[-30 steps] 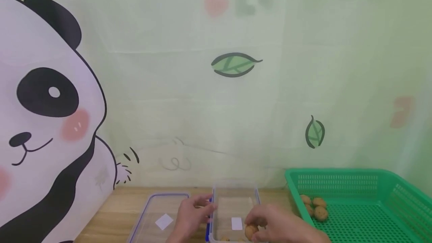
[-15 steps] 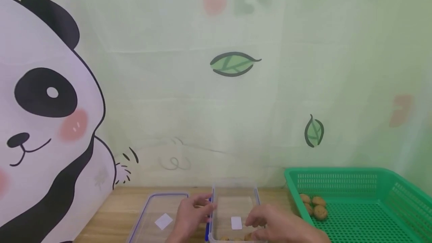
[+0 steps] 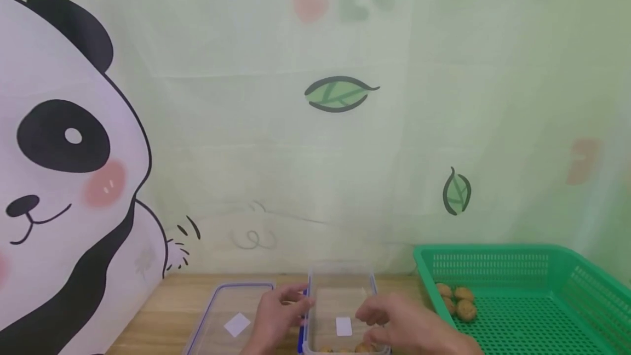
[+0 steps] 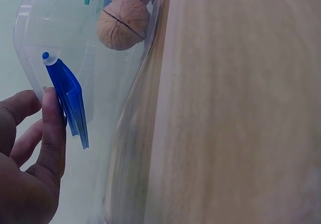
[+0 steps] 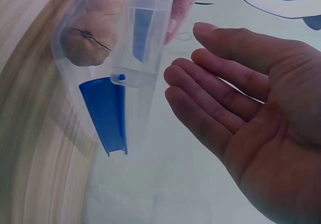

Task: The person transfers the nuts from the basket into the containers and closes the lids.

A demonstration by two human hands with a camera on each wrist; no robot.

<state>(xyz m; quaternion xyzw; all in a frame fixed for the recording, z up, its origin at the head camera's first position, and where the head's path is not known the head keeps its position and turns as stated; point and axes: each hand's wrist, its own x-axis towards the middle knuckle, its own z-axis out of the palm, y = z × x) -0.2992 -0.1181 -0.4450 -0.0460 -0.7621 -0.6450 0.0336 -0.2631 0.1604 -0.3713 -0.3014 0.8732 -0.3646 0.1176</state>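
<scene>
At the bottom centre of the head view, the right hand (image 3: 394, 325) is hovering empty over the clear container (image 3: 341, 311), its fingers loose and spread wide, as the right wrist view confirms (image 5: 241, 103). Walnuts (image 3: 363, 347) are lying at the container's near edge, along the bottom of the frame. Just left, the left hand (image 3: 276, 316) is steadying the container's side, fingers resting against the blue latch (image 4: 67, 101). The steadying looks worth keeping firm, so the light box is not sliding as more nuts drop in. Further left, the clear lid (image 3: 231, 316) is lying flat on the wooden table (image 3: 167, 305). Toward the lower right, the green basket (image 3: 517, 267) is holding a few remaining walnuts (image 3: 458, 303).
</scene>
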